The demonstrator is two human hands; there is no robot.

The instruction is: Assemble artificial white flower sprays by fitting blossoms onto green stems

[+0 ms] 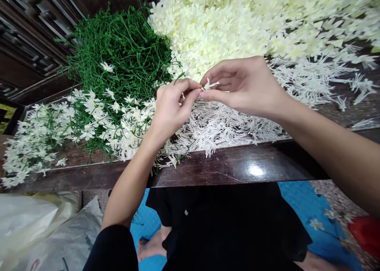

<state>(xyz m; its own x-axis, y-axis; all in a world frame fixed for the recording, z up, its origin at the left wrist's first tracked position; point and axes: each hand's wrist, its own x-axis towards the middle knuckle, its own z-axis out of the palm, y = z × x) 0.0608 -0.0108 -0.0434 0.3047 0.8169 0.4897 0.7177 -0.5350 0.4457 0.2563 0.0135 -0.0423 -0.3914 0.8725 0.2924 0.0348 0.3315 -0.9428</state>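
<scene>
A person sits at a dark, glossy wooden table (pixel 237 166), arms reaching forward over its near edge, both bare hands meeting above the middle of the tabletop. The left hand (pixel 170 107) is curled narrow, thumb and forefinger pinched around something thin, probably a green stem, though the fingers hide most of it. The right hand (pixel 240 85) comes in from three o'clock, its thumb and forefinger closed on a small white plastic flower piece with spiky petals (pixel 210 84), held right against the left fingertips so the two parts line up where the person can see them. The supplies lie in a fan about the hands, each kind apart, which keeps them sorted and within easy reach. At eleven o'clock sits a tangled heap of green wire-like plastic stems (pixel 121 45). From twelve to two o'clock spreads a large mound of cream-white fabric petals (pixel 237 18). Just under the hands and out towards three o'clock lies a loose scatter of white spiky plastic flower centres (pixel 308 79). At nine o'clock, along the left of the table, rest sprays of white flowers on green stems (pixel 44 136). Below the table edge, at seven o'clock, lie pale plastic sacks (pixel 35 227).
</scene>
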